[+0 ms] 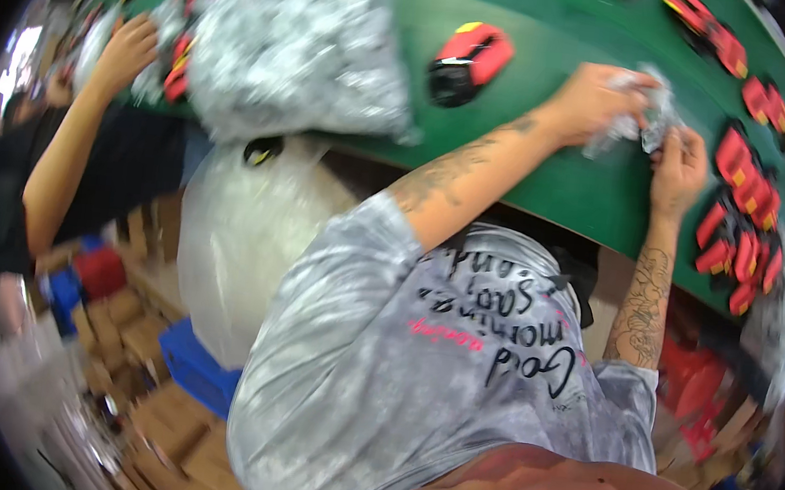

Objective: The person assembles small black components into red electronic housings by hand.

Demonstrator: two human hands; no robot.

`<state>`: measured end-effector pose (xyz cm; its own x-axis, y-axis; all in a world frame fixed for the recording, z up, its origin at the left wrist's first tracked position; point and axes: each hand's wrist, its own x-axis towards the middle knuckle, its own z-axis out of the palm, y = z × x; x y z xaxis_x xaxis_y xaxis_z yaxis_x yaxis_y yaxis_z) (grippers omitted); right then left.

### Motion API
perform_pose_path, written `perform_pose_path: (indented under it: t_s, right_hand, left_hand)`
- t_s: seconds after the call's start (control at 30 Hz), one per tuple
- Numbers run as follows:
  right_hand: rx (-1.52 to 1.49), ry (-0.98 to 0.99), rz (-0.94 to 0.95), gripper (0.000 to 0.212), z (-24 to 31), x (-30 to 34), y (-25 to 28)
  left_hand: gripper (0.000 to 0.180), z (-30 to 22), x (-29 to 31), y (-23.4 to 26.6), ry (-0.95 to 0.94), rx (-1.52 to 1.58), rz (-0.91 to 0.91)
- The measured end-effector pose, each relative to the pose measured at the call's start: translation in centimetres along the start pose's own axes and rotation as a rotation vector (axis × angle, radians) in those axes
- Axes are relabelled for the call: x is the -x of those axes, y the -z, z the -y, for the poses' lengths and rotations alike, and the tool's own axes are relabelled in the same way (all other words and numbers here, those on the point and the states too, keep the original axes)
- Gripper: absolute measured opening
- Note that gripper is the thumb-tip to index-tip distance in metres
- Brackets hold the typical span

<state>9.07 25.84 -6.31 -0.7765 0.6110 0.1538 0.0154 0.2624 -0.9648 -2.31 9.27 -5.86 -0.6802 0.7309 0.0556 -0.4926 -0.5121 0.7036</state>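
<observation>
Both hands are positioned above the tabletop [532, 169], inboard of its near edge. The left hand [602, 106] pinches a crumpled clear plastic bag [656, 115] between its fingers. The right hand [679, 171] pinches the lower right part of the same bag between thumb and fingers. The hands are close together, with the bag between them; its contents, if any, cannot be determined.

A single toy car [472, 62], red and black with a yellow patch, rests to the left of the left hand, clear of both hands. Left of this car, a large clear sack [299, 57], filled with crumpled plastic, lies at the near edge of the tabletop. A translucent bag [245, 250] hangs below that edge, under the sack.

To the right of the right hand, a group of red-and-black cars [746, 183] lies close together toward the right end of the near edge. Further cars [706, 31] lie beyond it, toward the far right of the tabletop.

At the left end, a co-worker's hand [129, 52] is raised near more red items; its grip cannot be determined. Below the tabletop are a blue crate [196, 366] and cardboard boxes [169, 424].
</observation>
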Motion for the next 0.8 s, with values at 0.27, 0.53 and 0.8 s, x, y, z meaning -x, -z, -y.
perform_pose_path:
  t_s: [0.27,0.53,0.8]
  right_hand:
    - [-0.061,0.109,0.051,0.013,-1.2,-0.5,0.7]
    - [-0.246,0.083,0.129,0.012,4.6,3.6,-4.2]
    - [-0.189,-0.009,-0.131,0.018,7.3,1.7,-0.2]
  left_hand:
    - [0.044,-1.2,6.0,-2.9,-0.203,-0.621,-0.202]
    - [0.074,-3.8,6.6,-1.3,0.093,-0.959,-0.172]
    - [0.016,-1.4,3.1,-1.3,0.083,-0.496,-0.097]
